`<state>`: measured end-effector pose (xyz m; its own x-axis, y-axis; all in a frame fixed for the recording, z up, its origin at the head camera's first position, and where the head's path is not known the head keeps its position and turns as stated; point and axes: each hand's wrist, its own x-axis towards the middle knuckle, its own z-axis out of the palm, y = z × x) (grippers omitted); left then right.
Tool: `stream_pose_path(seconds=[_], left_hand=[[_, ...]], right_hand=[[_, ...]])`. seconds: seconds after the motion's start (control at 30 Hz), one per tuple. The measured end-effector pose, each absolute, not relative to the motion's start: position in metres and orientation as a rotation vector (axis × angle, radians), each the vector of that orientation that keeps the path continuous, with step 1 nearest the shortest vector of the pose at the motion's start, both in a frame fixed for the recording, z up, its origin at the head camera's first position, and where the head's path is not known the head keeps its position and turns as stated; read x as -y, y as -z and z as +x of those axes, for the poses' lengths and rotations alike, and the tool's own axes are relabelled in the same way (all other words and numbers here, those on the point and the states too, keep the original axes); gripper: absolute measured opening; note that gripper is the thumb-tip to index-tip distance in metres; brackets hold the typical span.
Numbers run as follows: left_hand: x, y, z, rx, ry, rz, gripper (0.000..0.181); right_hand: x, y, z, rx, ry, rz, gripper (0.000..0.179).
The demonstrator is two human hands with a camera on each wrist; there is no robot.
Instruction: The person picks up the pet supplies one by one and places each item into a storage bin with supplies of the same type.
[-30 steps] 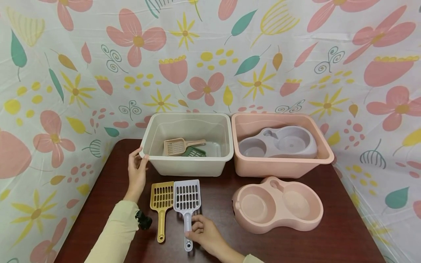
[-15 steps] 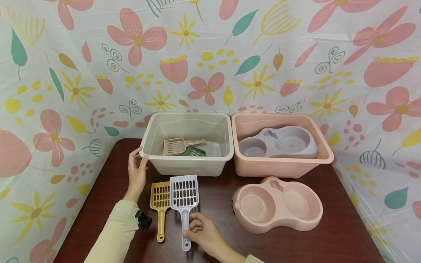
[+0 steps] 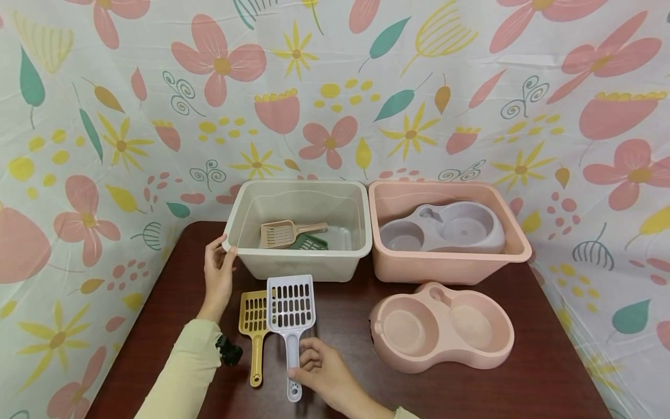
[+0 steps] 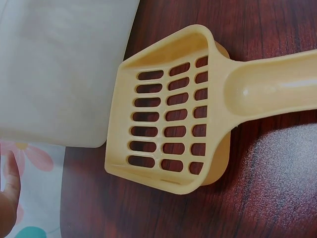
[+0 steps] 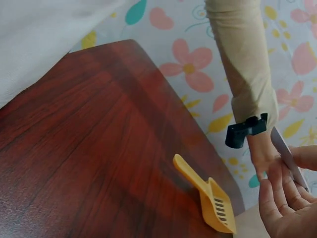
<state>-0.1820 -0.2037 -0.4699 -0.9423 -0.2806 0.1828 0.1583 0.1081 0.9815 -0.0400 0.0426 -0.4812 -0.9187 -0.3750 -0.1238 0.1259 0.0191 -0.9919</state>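
Note:
My left hand (image 3: 217,273) grips the front-left corner of the grey-white litter box (image 3: 298,267), thumb at the front rim and fingers along the left side. Pinched by its handle in my right hand (image 3: 327,372) is a pale lavender litter scoop (image 3: 292,343), its slotted head pointing at the box. That scoop's head overlaps the right edge of a yellow litter scoop (image 3: 256,361) lying on the table. From the left wrist, the yellow scoop's slotted head (image 4: 166,116) shows close beside the box wall. The right wrist view catches the lavender scoop edge-on (image 5: 287,153) between fingers and thumb.
Inside the grey-white box lie a beige scoop (image 3: 280,234) and a green scoop (image 3: 312,242). Right beside it stands a pink litter box (image 3: 429,270) holding a grey double pet bowl (image 3: 434,228). A pink double bowl (image 3: 444,329) sits on the dark red table (image 3: 345,311) in front.
My right hand has raised the lavender scoop and shifted its head left, so it now overlaps the yellow scoop. The left hand has stayed at the box corner.

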Motion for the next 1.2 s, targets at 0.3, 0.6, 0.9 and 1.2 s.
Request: stream_pose_path(seconds=[0.3,0.6,0.9,1.2], left_hand=[[0.203,0.47,-0.181,2.062,1.889,0.115,0.046],[0.203,0.47,-0.181,2.067,1.881,0.114,0.046],[0.21,0.498,-0.197,2.021,1.88,0.145,0.044],[0.21,0.5,-0.197,2.019,1.874,0.133,0.045]], right_hand=[[-0.046,0.471,-0.043,-1.956,1.981,-0.276,0.041],[-0.05,0.463,-0.048,-1.997,1.991,-0.277,0.044],[-0.055,0.454,-0.057,-2.058,1.973,-0.31,0.042],[-0.058,0.448,-0.065,-2.106,1.967,-0.312,0.041]])
